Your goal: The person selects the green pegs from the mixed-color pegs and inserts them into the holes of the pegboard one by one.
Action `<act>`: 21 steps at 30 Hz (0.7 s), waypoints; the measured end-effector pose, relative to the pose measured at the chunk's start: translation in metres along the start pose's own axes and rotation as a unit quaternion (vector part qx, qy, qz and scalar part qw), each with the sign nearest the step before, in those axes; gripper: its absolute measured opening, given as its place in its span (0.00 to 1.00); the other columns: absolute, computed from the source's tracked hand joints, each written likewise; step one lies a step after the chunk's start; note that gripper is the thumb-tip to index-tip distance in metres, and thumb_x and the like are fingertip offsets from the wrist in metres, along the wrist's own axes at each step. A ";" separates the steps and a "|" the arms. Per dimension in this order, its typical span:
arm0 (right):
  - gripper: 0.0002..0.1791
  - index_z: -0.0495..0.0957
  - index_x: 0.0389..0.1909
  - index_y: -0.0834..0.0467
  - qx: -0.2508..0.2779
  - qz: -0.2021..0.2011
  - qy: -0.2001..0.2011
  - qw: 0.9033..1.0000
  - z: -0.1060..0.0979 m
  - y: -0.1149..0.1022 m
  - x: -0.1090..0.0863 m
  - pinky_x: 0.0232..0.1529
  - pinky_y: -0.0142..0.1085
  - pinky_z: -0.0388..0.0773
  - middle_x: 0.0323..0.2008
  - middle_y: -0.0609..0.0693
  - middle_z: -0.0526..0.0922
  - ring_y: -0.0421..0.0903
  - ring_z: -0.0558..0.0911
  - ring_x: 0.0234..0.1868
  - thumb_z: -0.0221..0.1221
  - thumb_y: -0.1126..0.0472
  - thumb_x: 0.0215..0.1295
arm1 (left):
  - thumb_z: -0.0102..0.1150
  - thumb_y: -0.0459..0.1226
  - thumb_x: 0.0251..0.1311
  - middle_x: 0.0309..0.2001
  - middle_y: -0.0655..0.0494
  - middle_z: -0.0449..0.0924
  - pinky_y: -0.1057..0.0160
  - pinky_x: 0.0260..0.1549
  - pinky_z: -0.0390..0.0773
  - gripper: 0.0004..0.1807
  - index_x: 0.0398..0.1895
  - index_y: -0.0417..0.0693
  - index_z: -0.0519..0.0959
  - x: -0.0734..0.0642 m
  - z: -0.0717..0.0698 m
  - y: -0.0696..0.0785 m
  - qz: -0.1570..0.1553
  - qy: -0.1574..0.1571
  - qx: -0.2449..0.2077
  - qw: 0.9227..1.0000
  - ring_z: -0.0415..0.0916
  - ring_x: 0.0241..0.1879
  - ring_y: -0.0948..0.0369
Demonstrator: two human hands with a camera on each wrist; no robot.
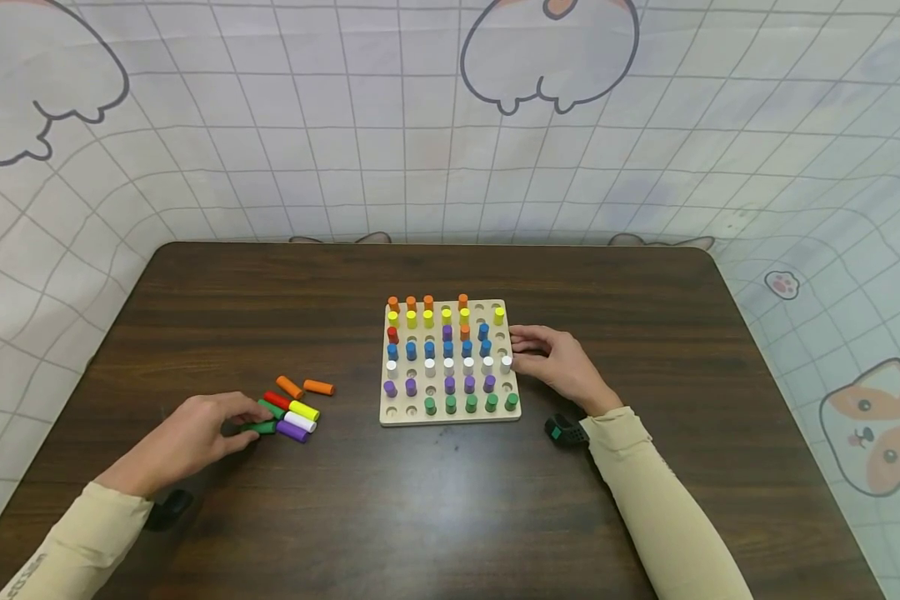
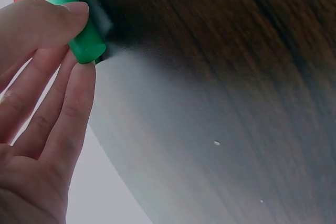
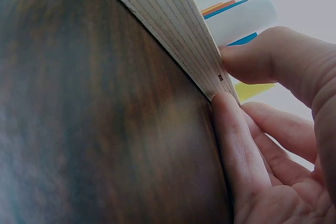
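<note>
On the left of the table my left hand (image 1: 202,429) pinches a green peg (image 2: 86,40) between thumb and fingertips. Beside it lie another green peg (image 1: 272,408), a red peg (image 1: 277,400), a yellow peg (image 1: 304,411), a white peg (image 1: 301,422) and a purple peg (image 1: 292,432). A wooden pegboard (image 1: 450,420) lies flat in the middle, with rows of coloured pegs standing in its holes. My right hand (image 1: 558,367) rests against the board's right edge, thumb and fingertips touching the layered wooden side (image 3: 173,35).
Two loose orange pegs (image 1: 318,387) lie just beyond the pile. Some holes of the board hold no peg. The dark wooden table (image 1: 607,283) ends at a back edge before a grid-patterned cloth (image 1: 420,167).
</note>
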State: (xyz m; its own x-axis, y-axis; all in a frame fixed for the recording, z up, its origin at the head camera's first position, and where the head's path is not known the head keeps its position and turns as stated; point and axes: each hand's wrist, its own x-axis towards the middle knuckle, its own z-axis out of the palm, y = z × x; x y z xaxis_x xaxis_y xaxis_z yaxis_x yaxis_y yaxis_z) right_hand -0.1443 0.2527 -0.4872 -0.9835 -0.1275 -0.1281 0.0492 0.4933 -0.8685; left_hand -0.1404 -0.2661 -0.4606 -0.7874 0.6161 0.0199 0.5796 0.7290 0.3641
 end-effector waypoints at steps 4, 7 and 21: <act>0.33 0.73 0.71 0.55 -0.001 0.000 0.000 1.000 0.000 0.000 0.000 0.65 0.51 0.81 0.64 0.56 0.82 0.52 0.82 0.62 0.68 0.54 0.66 | 0.77 0.31 0.53 0.41 0.63 0.89 0.62 0.37 0.88 0.15 0.42 0.55 0.87 0.000 -0.002 0.003 0.005 0.001 -0.005 1.000 0.86 0.39 0.63; 0.33 0.74 0.71 0.55 -0.003 -0.001 0.001 1.000 0.000 -0.001 0.000 0.66 0.52 0.81 0.64 0.56 0.82 0.52 0.82 0.62 0.68 0.54 0.66 | 0.76 0.31 0.53 0.41 0.63 0.89 0.62 0.36 0.88 0.15 0.43 0.55 0.87 0.000 -0.003 0.004 0.011 0.004 -0.009 1.000 0.86 0.39 0.63; 0.32 0.74 0.70 0.54 -0.003 -0.002 0.002 1.000 0.000 0.001 0.001 0.65 0.52 0.81 0.64 0.55 0.82 0.52 0.83 0.62 0.69 0.54 0.66 | 0.77 0.29 0.52 0.42 0.64 0.88 0.61 0.37 0.89 0.18 0.45 0.54 0.86 0.001 -0.003 0.009 0.019 0.028 -0.022 0.999 0.86 0.39 0.63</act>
State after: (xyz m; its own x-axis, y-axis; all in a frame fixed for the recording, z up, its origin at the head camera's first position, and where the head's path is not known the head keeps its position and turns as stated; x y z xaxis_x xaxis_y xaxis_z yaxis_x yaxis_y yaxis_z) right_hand -0.1454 0.2529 -0.4885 -0.9844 -0.1263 -0.1225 0.0438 0.4983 -0.8659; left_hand -0.1369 -0.2602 -0.4542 -0.7763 0.6244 0.0860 0.6005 0.6911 0.4023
